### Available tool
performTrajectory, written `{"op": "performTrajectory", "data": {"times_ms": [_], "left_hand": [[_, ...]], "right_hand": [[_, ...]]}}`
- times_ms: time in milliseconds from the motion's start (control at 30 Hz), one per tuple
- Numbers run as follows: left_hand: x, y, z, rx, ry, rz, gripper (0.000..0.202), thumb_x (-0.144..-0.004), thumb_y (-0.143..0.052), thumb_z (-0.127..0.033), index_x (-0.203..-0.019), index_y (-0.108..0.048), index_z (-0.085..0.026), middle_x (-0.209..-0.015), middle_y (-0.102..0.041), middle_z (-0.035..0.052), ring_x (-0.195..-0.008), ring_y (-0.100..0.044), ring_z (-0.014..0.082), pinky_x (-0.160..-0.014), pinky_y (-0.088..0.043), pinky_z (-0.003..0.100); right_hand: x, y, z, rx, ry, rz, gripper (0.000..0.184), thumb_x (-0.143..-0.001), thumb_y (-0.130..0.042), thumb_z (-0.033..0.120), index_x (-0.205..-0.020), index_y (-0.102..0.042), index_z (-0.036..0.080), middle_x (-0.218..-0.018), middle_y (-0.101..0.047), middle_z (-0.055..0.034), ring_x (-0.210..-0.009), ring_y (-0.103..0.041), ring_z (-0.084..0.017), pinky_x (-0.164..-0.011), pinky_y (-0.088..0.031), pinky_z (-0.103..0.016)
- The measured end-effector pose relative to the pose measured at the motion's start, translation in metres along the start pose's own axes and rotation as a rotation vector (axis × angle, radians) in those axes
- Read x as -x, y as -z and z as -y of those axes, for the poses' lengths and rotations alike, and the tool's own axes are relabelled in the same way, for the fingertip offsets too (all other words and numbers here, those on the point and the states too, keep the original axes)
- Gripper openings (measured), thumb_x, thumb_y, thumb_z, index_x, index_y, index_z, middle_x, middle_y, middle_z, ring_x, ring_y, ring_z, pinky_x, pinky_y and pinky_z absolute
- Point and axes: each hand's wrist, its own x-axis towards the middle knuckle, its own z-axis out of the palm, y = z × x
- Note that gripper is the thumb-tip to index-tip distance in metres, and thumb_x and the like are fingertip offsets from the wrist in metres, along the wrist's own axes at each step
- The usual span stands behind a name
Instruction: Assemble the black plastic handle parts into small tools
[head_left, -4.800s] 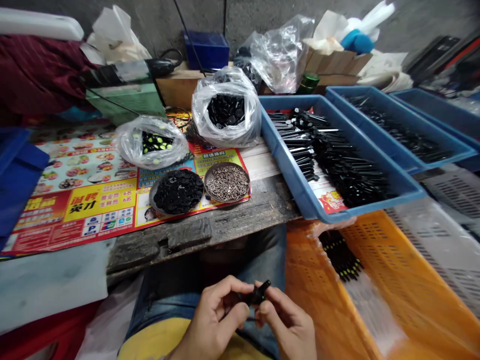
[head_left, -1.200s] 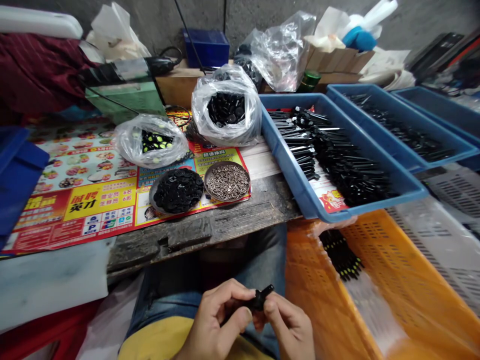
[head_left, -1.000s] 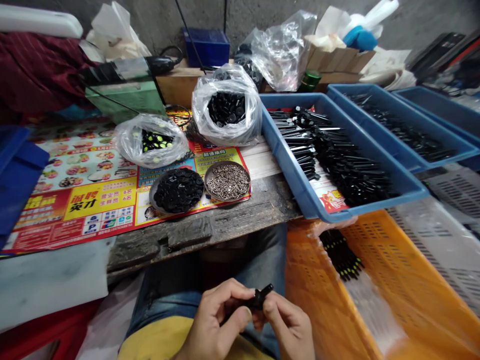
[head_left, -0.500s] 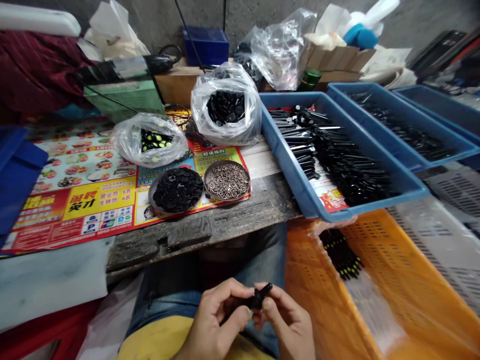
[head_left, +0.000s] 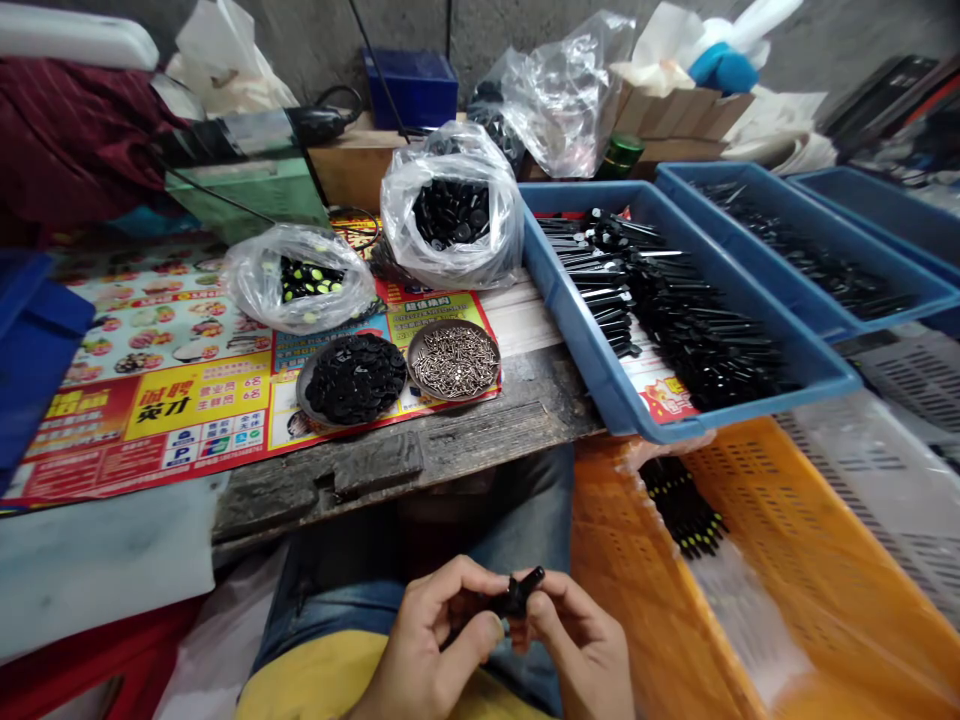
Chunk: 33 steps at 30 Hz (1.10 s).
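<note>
1. Black and shiny, a small stubby part (head_left: 519,596) is between the two hands, on the near side of the dark wooden bench (head_left: 480,435).
2. The left hand (head_left: 439,635) pinches one end.
3. The right hand (head_left: 576,635) pinches it too, near the tip poking up.
4. Small silvery metal pins (head_left: 454,360) lie beside flat round black discs (head_left: 356,378) on the bench.

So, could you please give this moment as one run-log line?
left hand: fingers holding black part | right hand: fingers on same part | table: black discs, metal pieces | right side: blue tray
</note>
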Motion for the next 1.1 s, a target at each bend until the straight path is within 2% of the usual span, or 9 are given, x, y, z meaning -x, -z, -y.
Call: {"op": "performTrajectory", "data": {"times_ms": [467, 767, 1100], "left_hand": [[-0.0014, -0.0001, 0.0006, 0.016, 0.004, 0.010, 0.010, -0.087, -0.065, -0.017, -0.093, -0.068, -0.023, -0.081, -0.071, -0.0016, -0.072, -0.066, 0.0104, -0.061, -0.047, 0.014], [0.0000, 0.0012, 0.0032, -0.038, 0.010, -0.004, 0.008, -0.086, -0.065, -0.019, -0.093, -0.068, -0.021, -0.080, -0.070, 0.0006, -0.071, -0.064, 0.0119, -0.059, -0.047, 0.016], [-0.0006, 0.0016, 0.0043, 0.000, 0.026, -0.013, 0.008, -0.085, -0.067, -0.021, -0.093, -0.068, -0.022, -0.081, -0.069, -0.0001, -0.071, -0.065, 0.0115, -0.059, -0.047, 0.015]], "right_hand": [[0.0001, 0.0000, 0.0023, 0.066, 0.014, -0.026, 0.024, -0.070, -0.080, 0.045, -0.075, -0.078, 0.022, -0.057, -0.067, 0.0018, -0.049, -0.058, -0.008, -0.053, -0.049, -0.014], [0.0004, -0.0016, 0.0037, 0.040, 0.021, -0.021, 0.024, -0.067, -0.082, 0.045, -0.075, -0.079, 0.023, -0.059, -0.067, 0.0022, -0.049, -0.057, -0.007, -0.053, -0.049, -0.013], [0.0000, -0.0014, 0.0035, 0.054, 0.013, -0.029, 0.025, -0.068, -0.081, 0.047, -0.075, -0.079, 0.023, -0.058, -0.066, 0.0020, -0.049, -0.056, -0.008, -0.052, -0.048, -0.014]]}}
